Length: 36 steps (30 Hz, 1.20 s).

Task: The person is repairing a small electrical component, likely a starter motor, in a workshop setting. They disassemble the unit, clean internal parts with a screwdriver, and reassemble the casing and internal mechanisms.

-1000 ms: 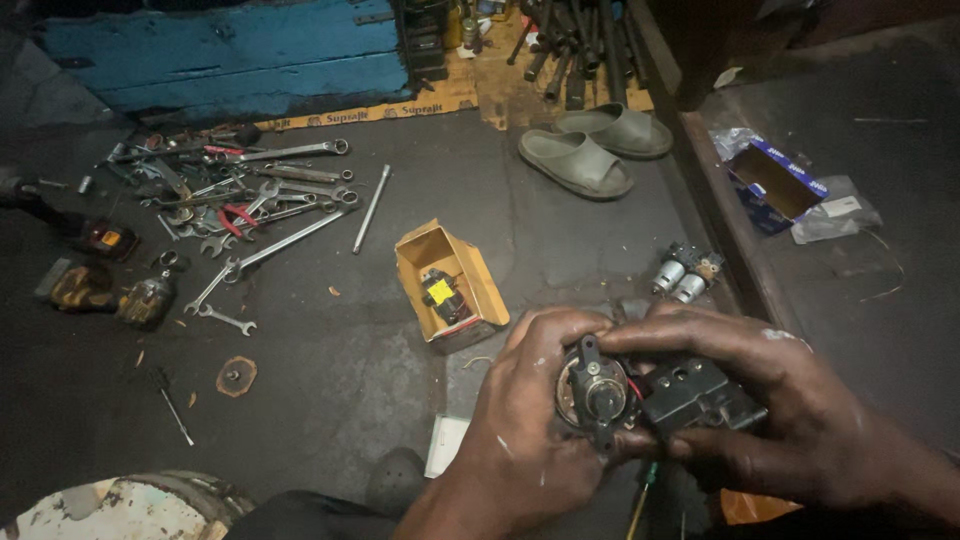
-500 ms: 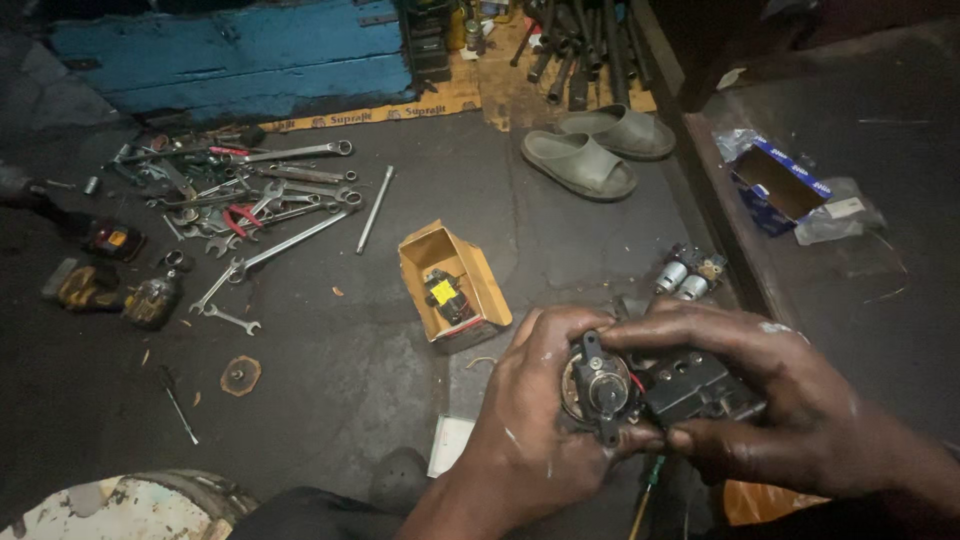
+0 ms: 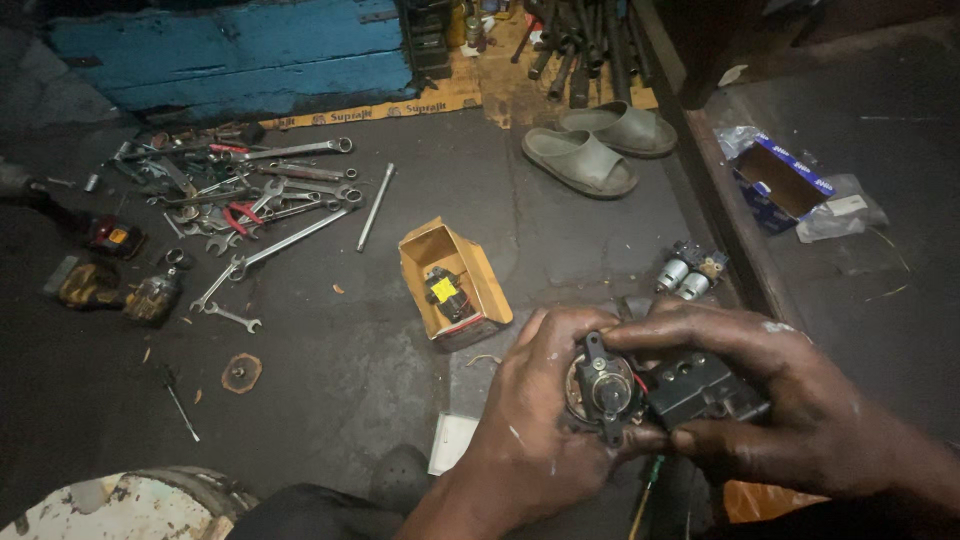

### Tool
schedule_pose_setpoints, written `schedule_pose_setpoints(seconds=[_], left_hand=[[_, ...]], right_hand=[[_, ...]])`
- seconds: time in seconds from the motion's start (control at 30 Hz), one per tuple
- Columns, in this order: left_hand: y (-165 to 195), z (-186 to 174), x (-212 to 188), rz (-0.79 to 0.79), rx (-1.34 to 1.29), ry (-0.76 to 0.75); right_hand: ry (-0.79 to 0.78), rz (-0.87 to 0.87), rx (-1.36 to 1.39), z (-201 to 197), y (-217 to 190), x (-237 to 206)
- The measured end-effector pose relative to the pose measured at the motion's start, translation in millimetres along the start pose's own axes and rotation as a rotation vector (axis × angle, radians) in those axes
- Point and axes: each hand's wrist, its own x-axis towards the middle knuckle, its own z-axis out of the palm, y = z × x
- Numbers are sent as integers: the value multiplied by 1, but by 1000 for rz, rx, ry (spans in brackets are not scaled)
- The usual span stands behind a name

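Note:
My left hand [image 3: 520, 430] and my right hand [image 3: 790, 410] both grip a small black motor unit [image 3: 650, 390] low in the head view. Its round metal end with a black bracket [image 3: 600, 388] faces me, under my left thumb. My right fingers wrap the black boxy housing [image 3: 705, 385], with red wires between the two parts. An open yellow cardboard box [image 3: 455, 280] holding a small part with a yellow label lies on the dark floor just beyond my left hand.
Several wrenches and red-handled pliers [image 3: 250, 200] lie scattered at the left, with power tools [image 3: 110, 280] beside them. Two small silver motors [image 3: 685, 275] sit near a raised ledge. A pair of grey sandals [image 3: 600, 145] and a torn blue box [image 3: 785, 180] lie farther back.
The motor unit has turned slightly in my hands, and my left thumb has shifted over the round end. The view has moved a little.

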Motion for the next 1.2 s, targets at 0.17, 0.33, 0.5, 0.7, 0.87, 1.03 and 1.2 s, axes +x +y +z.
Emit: schedule_pose_setpoints(seconds=[0.17,0.33,0.5,0.7,0.87,1.03,1.2], left_hand=[[5,-2,0,-139,-86,-15],[4,-4,0,-60,-92,-16],[2,1,-4,-72,-87,6],[0,3,-7,-24,-20,-3],[2,3,-10,63,3,33],[4,1,-10,-91,-121,-52],[4,3,-10,10,-53,7]], right_hand=[[1,17,41,-1,-1,0],[-20,41,43,-2,-3,1],[-31,56,-8,-2,-4,2],[-17,-156,-293,-2,-5,5],[-43,-9,-52,-1,-6,7],[-43,-6,-42,0,-8,8],[-39,-38,1,0,-9,10]])
